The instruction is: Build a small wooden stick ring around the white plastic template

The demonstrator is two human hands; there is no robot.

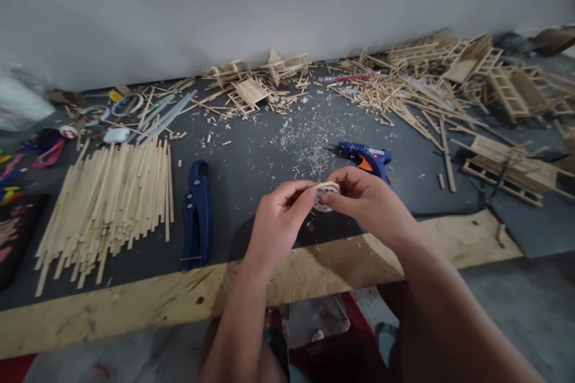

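Observation:
Above the front part of the dark tabletop, both my hands grip a small white wheel-like disc with holes. A strip of pale wood runs along its upper edge. My left hand pinches the left side between thumb and fingers. From the right, my right hand presses its thumb on the disc's face, with the fingers curled behind. Just beyond my right hand lies a blue hot glue gun with an orange trigger, its nozzle pointing left. A blue pipe cutter rests to the left of my left hand.
Many thin wooden sticks lie piled at left. Clear glue sticks and tape rolls sit behind them. Small wooden models, offcuts and larger wooden frames fill the back and right. A wooden plank forms the front edge.

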